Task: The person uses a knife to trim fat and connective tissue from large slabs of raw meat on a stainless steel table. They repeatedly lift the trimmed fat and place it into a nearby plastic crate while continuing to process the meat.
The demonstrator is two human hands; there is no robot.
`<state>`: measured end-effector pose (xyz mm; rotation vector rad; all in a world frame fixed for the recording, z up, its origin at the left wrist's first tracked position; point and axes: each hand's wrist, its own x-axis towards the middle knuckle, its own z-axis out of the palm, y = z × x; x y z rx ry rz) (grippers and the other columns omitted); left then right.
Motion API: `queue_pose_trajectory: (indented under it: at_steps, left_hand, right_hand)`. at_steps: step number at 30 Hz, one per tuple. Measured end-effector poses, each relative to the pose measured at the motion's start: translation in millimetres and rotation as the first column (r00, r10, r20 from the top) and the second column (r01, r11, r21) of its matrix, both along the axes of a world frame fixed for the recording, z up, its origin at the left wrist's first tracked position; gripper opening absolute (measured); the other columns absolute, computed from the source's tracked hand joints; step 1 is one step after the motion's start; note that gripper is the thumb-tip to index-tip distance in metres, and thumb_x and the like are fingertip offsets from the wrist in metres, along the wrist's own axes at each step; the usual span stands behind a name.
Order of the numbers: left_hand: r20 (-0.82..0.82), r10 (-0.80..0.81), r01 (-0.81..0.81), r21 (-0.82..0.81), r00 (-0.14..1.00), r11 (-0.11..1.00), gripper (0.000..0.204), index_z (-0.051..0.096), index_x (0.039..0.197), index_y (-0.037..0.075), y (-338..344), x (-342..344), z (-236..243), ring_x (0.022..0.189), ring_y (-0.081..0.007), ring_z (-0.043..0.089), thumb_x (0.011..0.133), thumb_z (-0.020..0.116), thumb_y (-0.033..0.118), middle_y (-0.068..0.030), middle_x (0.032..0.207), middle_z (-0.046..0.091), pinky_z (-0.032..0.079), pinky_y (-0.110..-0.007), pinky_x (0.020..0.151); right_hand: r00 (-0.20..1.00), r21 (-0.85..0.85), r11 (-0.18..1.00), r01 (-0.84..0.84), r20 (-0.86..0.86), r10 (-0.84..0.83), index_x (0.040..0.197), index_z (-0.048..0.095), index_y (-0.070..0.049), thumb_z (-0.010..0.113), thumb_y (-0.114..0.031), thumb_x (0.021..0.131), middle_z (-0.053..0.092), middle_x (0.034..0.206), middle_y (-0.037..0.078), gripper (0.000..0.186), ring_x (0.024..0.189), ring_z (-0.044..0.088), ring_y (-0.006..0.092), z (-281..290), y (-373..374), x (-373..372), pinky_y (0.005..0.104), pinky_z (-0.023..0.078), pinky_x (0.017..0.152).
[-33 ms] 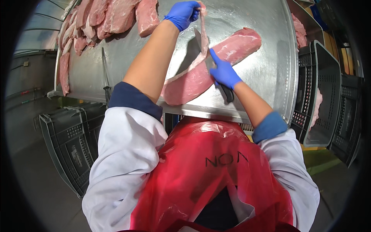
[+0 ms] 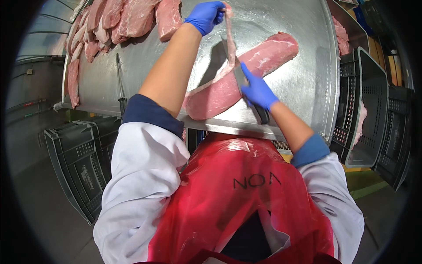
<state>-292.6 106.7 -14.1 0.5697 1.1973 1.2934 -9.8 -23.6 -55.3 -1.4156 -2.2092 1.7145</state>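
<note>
Nothing's shifted since the earlier frame: left hand (image 2: 205, 16) pinches the fat strip (image 2: 229, 39) up, right hand (image 2: 257, 90) fisted on the knife (image 2: 241, 79) against the pork loin (image 2: 246, 72) on my steel table (image 2: 303, 88). I reckon a slick strip slipping could send that blade toward the fingers.

The counter (image 2: 299, 88) is brushed metal with a dull, scuffed sheen. Both hands, left (image 2: 204, 16) and right (image 2: 256, 90), wear smooth blue rubbery gloves. The pork loin (image 2: 246, 75) looks moist and glossy. The red apron (image 2: 237, 198) is shiny, crinkled plastic; the grey crates (image 2: 77, 163) are matt perforated plastic.
</note>
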Motion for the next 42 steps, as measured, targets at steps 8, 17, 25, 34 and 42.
queue_pose_trajectory:
  at_steps: [8,17,25,34,42]
  left_hand:
    - [0.036,-0.113,0.109,0.109,0.993,0.988,0.015,0.070,0.097,0.004,-23.6,-19.2,26.4,0.066,-0.0125,0.058,0.094,0.062,0.016,-0.0043,0.080,0.065,0.048,-0.024,0.059]
    - [0.147,-0.143,0.100,0.270,0.979,0.958,0.007,0.067,0.097,0.006,-76.4,-11.6,92.5,0.062,-0.0087,0.052,0.094,0.063,0.010,-0.0002,0.079,0.060,0.042,-0.022,0.054]
    - [0.357,-0.097,-0.040,0.356,0.929,0.934,0.005,0.064,0.100,0.006,-116.4,-30.8,144.1,0.063,-0.0078,0.052,0.097,0.060,0.006,-0.0008,0.081,0.061,0.041,-0.020,0.053]
    - [0.454,-0.157,-0.085,0.466,0.877,0.880,0.007,0.063,0.097,0.007,-167.2,-38.0,213.8,0.063,-0.0073,0.053,0.101,0.058,0.008,-0.0005,0.079,0.060,0.041,-0.020,0.053]
    - [0.311,-0.256,-0.022,0.673,0.915,0.739,0.014,0.056,0.100,0.000,-163.3,-29.8,287.1,0.060,-0.0055,0.053,0.104,0.046,0.008,-0.0011,0.076,0.058,0.048,-0.019,0.054]
  right_hand:
    - [0.977,-0.147,0.987,0.060,-0.195,-0.088,0.163,0.021,-0.021,0.057,-0.012,0.089,0.065,0.070,0.018,0.083,0.057,0.066,0.0229,-12.1,1.8,-24.3,0.0371,0.056,0.063]
    - [0.994,0.100,0.991,-0.088,-0.061,0.094,0.162,0.022,-0.024,0.058,-0.018,0.090,0.068,0.085,0.029,0.080,0.077,0.071,0.0401,-8.6,-33.6,-33.7,0.0467,0.055,0.075]
    - [0.961,0.042,0.972,-0.232,-0.143,0.236,0.163,0.019,-0.026,0.056,-0.020,0.093,0.069,0.084,0.028,0.079,0.076,0.071,0.0416,-0.2,-92.7,-8.2,0.0480,0.055,0.076]
    - [0.932,0.028,0.945,-0.326,-0.158,0.326,0.163,0.018,-0.021,0.056,-0.018,0.093,0.068,0.074,0.021,0.080,0.063,0.069,0.0344,-2.8,-106.7,-40.0,0.0435,0.057,0.067]
    - [0.912,-0.058,0.953,-0.296,-0.312,0.265,0.164,0.011,-0.024,0.054,-0.013,0.093,0.068,0.072,0.012,0.084,0.052,0.062,0.0185,-1.4,-79.9,-103.7,0.0330,0.056,0.058]
